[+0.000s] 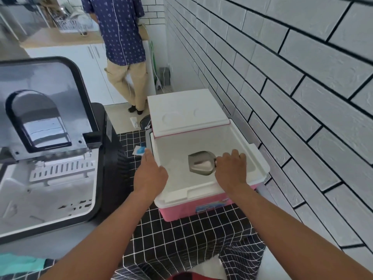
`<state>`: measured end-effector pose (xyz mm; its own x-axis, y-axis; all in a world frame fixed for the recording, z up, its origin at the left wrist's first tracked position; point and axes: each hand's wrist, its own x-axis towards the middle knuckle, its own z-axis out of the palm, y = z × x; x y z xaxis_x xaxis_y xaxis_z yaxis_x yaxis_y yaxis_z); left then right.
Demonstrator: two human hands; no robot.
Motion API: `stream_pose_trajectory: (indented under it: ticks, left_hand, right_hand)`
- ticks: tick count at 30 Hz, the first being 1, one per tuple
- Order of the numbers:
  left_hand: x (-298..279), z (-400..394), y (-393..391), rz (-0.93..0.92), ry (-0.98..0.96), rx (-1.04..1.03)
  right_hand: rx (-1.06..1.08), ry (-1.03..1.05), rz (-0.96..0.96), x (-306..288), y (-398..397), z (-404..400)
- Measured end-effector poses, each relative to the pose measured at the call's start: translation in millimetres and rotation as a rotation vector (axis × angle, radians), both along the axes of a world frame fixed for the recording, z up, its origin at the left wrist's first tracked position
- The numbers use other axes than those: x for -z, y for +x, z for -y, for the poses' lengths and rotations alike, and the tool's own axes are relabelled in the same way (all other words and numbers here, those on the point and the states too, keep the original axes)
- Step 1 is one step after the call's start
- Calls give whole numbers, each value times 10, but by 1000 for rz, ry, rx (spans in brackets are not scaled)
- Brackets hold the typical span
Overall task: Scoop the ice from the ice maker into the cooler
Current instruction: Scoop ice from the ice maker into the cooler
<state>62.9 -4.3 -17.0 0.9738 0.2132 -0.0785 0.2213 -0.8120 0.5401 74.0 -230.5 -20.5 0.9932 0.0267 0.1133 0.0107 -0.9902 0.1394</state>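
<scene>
- The ice maker stands at the left on the surface, its black-framed lid raised upright and the white bin below it open to view.
- A black cloth with a white grid covers the surface under the cooler.
- A small blue and white item lies on the cloth just beside the cooler's left wall.
- The left hand rests on the cooler's left rim, fingers straight and together, gripping nothing.
- The cooler, pink outside and white inside, sits between the ice maker and the tiled wall, its white lid tipped back.
- The metal scoop hangs inside the cooler's open top with pale ice in its bowl.
- The right hand curls round the scoop's handle at the cooler's right side.
</scene>
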Motion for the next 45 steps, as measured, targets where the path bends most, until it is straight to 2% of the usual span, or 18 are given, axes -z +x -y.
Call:
stream_pose_trajectory:
  ticks: [5,9,12,18,24,30,35,41,45]
  left_hand:
    - [-197,-259,95,58,-52,96]
    - [-434,-450,90,222,-139,147]
    - [-604,-624,40,250,-158,160]
    - [-740,-1328,-203,323,-117,144]
    - [-640,-2337,-580,394,-102,8]
    - [-462,-3059,-863,399,73,-56]
    - [-328,-3217,-948,193,125,-61]
    - [-289,-3207,-920,180,11,-113]
    - [-247,-3229,-922,205,-24,-113]
  right_hand:
    - [12,83,66,-44,38,95]
    - [42,257,210,-209,48,56]
    - [-12,381,252,-429,27,-151]
    - [-138,539,187,-828,-191,-882]
    - [-214,452,132,-1040,-403,-1651]
    - [-269,371,102,-1145,-570,-2321]
    - [-254,211,54,-1151,-668,-2674]
    - [-367,-78,-21,-1254,-679,-2987]
    - [-437,-261,-139,-1255,-654,-3243]
